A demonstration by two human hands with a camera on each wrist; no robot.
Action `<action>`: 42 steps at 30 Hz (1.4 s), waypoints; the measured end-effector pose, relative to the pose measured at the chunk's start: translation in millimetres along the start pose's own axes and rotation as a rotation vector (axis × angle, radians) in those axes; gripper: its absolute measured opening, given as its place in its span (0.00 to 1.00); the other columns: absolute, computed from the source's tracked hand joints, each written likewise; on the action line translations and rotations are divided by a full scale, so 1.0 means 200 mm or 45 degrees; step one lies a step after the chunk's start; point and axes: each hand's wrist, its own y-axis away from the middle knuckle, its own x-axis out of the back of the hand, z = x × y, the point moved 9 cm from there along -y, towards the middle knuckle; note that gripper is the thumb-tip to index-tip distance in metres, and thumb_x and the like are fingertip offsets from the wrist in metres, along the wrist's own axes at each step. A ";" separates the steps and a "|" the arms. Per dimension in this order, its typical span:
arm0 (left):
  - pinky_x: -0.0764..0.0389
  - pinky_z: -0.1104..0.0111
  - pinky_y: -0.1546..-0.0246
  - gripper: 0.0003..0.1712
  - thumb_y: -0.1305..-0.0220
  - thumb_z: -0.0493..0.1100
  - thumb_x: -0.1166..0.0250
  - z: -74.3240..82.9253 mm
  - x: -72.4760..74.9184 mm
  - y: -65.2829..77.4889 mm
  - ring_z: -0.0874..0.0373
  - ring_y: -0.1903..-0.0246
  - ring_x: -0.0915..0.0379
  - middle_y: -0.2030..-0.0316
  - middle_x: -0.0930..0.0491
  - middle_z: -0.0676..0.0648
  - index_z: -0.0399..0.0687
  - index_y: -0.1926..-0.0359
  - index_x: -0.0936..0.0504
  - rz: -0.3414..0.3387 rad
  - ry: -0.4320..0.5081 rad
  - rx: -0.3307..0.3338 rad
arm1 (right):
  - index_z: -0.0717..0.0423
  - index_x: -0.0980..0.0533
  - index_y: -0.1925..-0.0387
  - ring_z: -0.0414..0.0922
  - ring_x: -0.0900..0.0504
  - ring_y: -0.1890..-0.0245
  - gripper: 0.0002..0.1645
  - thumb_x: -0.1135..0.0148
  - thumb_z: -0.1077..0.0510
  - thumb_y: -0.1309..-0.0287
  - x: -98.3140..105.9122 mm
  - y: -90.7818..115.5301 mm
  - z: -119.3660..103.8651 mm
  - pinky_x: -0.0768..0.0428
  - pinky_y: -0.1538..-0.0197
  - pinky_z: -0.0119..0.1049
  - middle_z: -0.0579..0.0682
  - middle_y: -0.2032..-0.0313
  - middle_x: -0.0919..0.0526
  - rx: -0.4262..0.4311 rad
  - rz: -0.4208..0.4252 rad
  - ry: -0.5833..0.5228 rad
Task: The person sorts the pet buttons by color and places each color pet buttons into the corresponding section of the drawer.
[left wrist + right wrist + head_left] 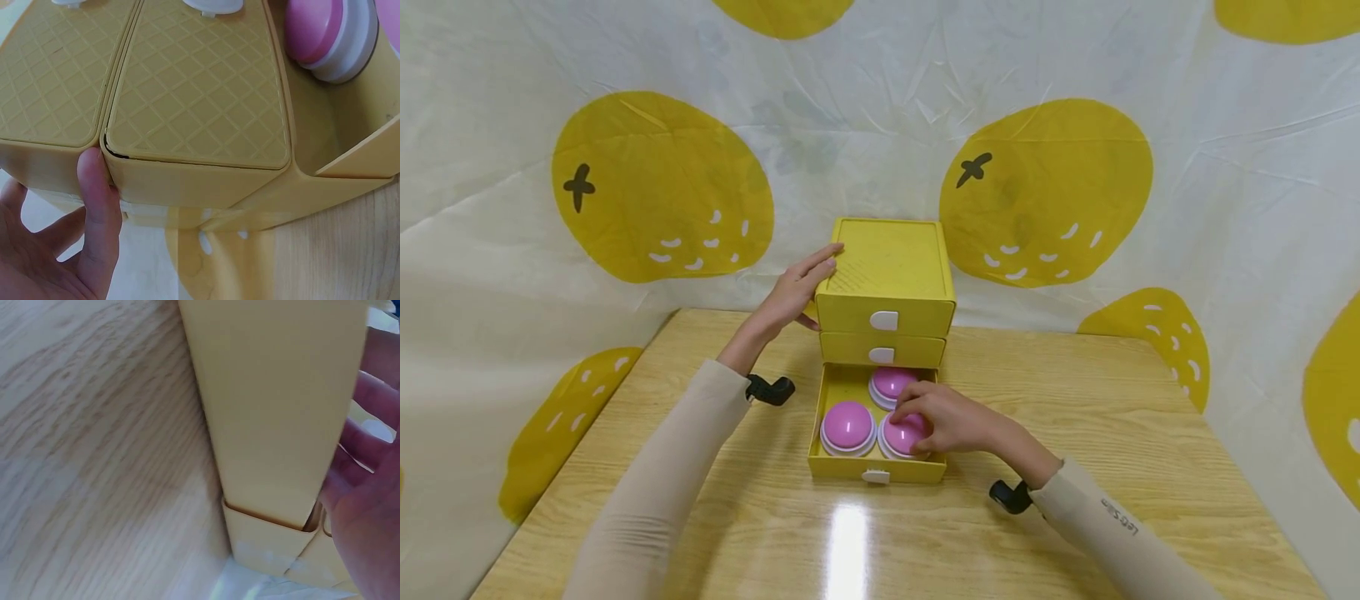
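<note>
A yellow drawer box (891, 258) with three tiers stands on the table, its bottom drawer (877, 472) pulled out. Inside that drawer sit three round pink buttons with white bases: a front left button (848, 427), a front right button (901, 432) and a back button (892, 383). My right hand (955, 421) reaches over the drawer's right wall and grips the front right button by its dome. In the right wrist view, the drawer wall (281, 406) hides the button. My left hand (793, 292) rests on the box's left side, fingers extended, thumb (100, 200) touching the side.
The wooden table (1037, 400) extends on both sides of the box. Behind it hangs a white cloth (865, 108) printed with big yellow fruit. The two upper drawers (850, 317) are closed, with white tab handles. Each wrist wears a black camera (770, 389).
</note>
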 end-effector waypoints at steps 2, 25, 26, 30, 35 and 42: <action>0.13 0.40 0.65 0.31 0.18 0.59 0.53 0.00 0.00 0.00 0.48 0.24 0.42 0.18 0.47 0.54 0.68 0.19 0.42 0.001 -0.003 -0.001 | 0.52 0.13 0.48 0.50 0.21 0.42 0.25 0.20 0.55 0.50 0.00 0.00 0.00 0.22 0.35 0.51 0.52 0.43 0.18 -0.012 -0.009 -0.006; 0.13 0.40 0.65 0.31 0.18 0.59 0.53 0.00 0.00 0.00 0.46 0.25 0.41 0.19 0.46 0.53 0.67 0.19 0.41 0.005 0.001 0.002 | 0.52 0.15 0.54 0.34 0.20 0.70 0.12 0.26 0.59 0.40 0.11 0.17 -0.40 0.20 0.66 0.22 0.41 0.65 0.15 0.220 0.336 -0.148; 0.13 0.40 0.65 0.31 0.18 0.59 0.53 0.00 0.00 0.00 0.46 0.25 0.40 0.19 0.46 0.52 0.67 0.19 0.41 0.004 0.002 0.001 | 0.52 0.15 0.54 0.31 0.21 0.72 0.12 0.26 0.59 0.40 0.10 0.17 -0.41 0.21 0.67 0.21 0.40 0.67 0.15 0.209 0.326 -0.143; 0.12 0.44 0.68 0.31 0.18 0.58 0.53 0.00 0.00 0.00 0.45 0.25 0.40 0.19 0.46 0.52 0.66 0.19 0.42 0.001 0.000 -0.002 | 0.50 0.15 0.53 0.24 0.25 0.75 0.13 0.27 0.57 0.39 0.06 0.18 -0.43 0.27 0.68 0.15 0.36 0.72 0.14 0.149 0.292 -0.102; 0.12 0.43 0.67 0.31 0.18 0.58 0.54 0.01 0.00 0.01 0.46 0.25 0.40 0.19 0.46 0.52 0.66 0.19 0.42 0.002 -0.003 0.003 | 0.51 0.15 0.50 0.22 0.26 0.77 0.14 0.28 0.57 0.38 0.00 0.19 -0.43 0.28 0.69 0.14 0.37 0.71 0.11 0.097 0.291 -0.088; 0.13 0.40 0.65 0.31 0.18 0.59 0.53 0.01 0.00 0.01 0.45 0.26 0.39 0.19 0.46 0.51 0.66 0.19 0.42 0.009 0.000 -0.006 | 0.51 0.14 0.51 0.22 0.27 0.76 0.13 0.30 0.55 0.37 -0.05 0.18 -0.40 0.26 0.68 0.18 0.37 0.71 0.12 -0.034 0.275 -0.068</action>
